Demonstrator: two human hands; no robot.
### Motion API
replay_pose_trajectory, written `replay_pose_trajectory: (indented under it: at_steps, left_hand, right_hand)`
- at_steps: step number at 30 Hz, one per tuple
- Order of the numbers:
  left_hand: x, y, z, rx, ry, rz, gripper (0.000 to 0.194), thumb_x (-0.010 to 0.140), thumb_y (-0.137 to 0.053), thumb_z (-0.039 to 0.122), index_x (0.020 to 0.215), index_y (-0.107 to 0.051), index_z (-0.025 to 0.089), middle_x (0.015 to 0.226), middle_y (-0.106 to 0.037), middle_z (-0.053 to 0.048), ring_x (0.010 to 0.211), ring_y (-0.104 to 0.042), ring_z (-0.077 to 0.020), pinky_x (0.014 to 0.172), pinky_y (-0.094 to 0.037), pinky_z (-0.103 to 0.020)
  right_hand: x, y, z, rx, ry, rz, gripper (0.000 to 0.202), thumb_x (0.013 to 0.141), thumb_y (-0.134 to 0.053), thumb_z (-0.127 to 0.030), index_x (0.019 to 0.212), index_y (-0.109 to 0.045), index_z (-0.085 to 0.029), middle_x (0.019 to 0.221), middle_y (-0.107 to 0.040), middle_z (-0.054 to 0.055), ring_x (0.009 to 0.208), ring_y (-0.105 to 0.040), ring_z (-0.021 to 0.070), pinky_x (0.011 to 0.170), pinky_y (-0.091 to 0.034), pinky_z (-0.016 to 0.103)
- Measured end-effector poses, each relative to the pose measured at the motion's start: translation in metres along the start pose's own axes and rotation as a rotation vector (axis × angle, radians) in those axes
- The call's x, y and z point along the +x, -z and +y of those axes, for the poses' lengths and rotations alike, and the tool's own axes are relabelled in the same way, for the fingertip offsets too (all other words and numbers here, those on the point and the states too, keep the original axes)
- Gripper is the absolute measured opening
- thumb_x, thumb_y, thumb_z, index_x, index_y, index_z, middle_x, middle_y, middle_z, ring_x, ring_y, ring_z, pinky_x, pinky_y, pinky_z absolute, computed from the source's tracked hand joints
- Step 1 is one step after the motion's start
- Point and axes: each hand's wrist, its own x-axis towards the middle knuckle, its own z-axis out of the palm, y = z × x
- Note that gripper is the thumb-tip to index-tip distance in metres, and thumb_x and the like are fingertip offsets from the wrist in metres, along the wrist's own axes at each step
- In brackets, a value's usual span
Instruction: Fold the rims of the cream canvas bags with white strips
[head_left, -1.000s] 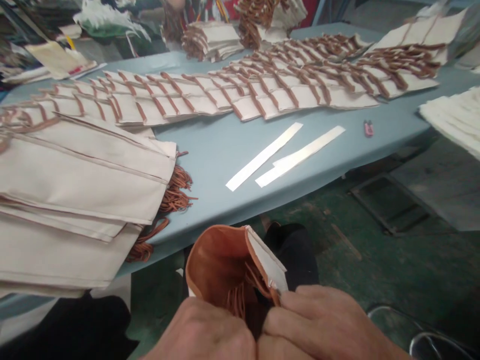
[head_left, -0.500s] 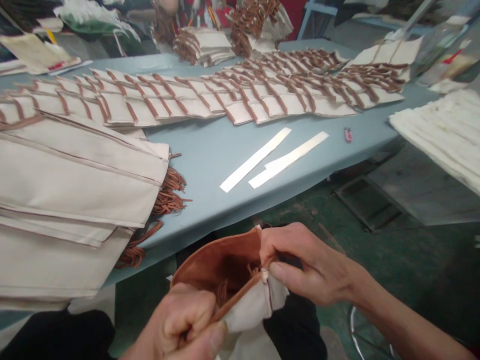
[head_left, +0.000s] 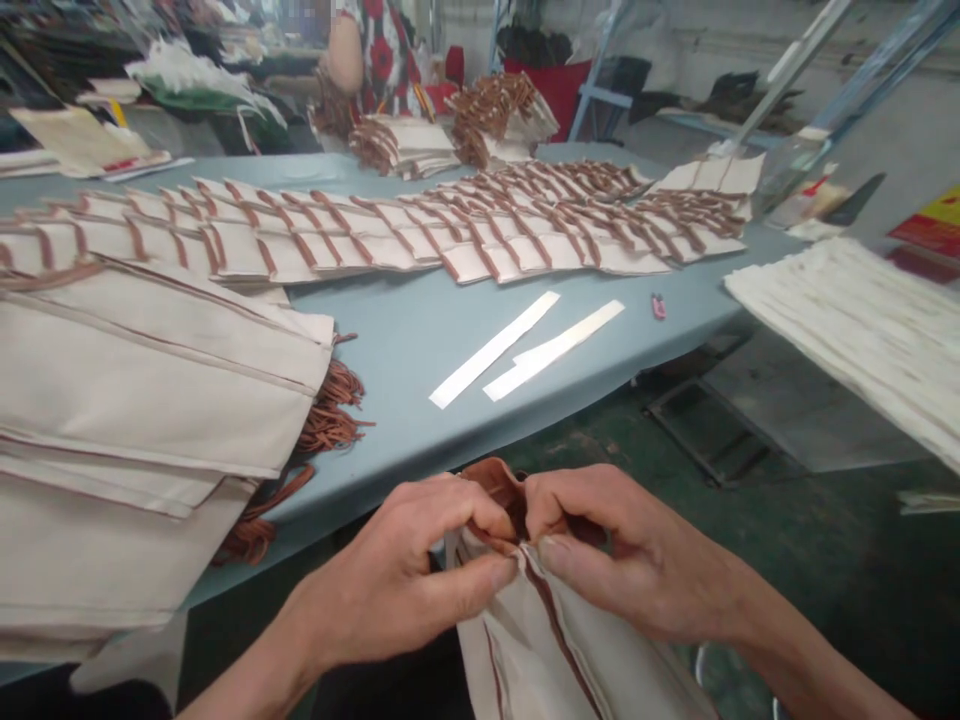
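Note:
Below the table's near edge I hold a cream canvas bag (head_left: 555,650) with brown leather trim. My left hand (head_left: 405,575) pinches its top edge from the left. My right hand (head_left: 622,555) grips the same edge from the right, fingertips almost touching the left hand's. A bit of brown leather lining (head_left: 495,482) bunches up between the thumbs. The bag's body hangs down over my lap.
A stack of finished cream bags (head_left: 142,420) with brown fringe lies at the left of the blue table (head_left: 405,340). Rows of bag pieces (head_left: 420,235) cover the far side. Two white strips (head_left: 525,345) and a small pink object (head_left: 658,306) lie nearby. Another person stands at the back.
The open bag mouth showing brown lining has been closed up. Both hands have come together at the top edge, and the cream outside now faces me. The view has tilted upward.

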Motion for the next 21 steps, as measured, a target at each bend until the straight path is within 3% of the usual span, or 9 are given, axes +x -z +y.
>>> replay_pose_trajectory:
  at_steps: [8,15,21]
  left_hand:
    - [0.008,-0.005,0.005,0.085,-0.068,0.015,0.015,0.09,-0.057,0.009,0.078,-0.063,0.016,0.066,-0.06,0.004,0.059,-0.052,-0.0087,0.06,-0.042,-0.02]
    - [0.002,-0.002,-0.002,0.12,-0.001,-0.09,0.017,0.101,-0.052,0.013,0.093,-0.066,0.017,0.076,-0.064,0.003,0.068,-0.057,-0.0094,0.067,-0.042,-0.02]
    - [0.005,-0.002,0.002,0.027,0.106,-0.109,0.024,0.104,-0.047,0.017,0.085,-0.061,0.019,0.069,-0.054,0.008,0.062,-0.05,-0.0071,0.063,-0.038,-0.017]
  right_hand:
    - [0.001,-0.003,0.009,-0.091,0.003,0.064,0.021,0.088,-0.055,-0.016,0.069,-0.047,-0.02,0.063,-0.045,-0.007,0.057,-0.042,0.0082,0.055,-0.031,0.021]
    - [0.003,-0.001,0.015,-0.057,-0.06,0.04,0.019,0.088,-0.057,-0.022,0.07,-0.052,-0.019,0.063,-0.048,-0.007,0.055,-0.041,0.0086,0.054,-0.031,0.022]
    - [0.004,-0.004,0.022,-0.075,0.002,0.101,0.005,0.076,-0.059,-0.018,0.073,-0.056,-0.019,0.063,-0.048,-0.007,0.055,-0.04,0.0086,0.057,-0.033,0.022]
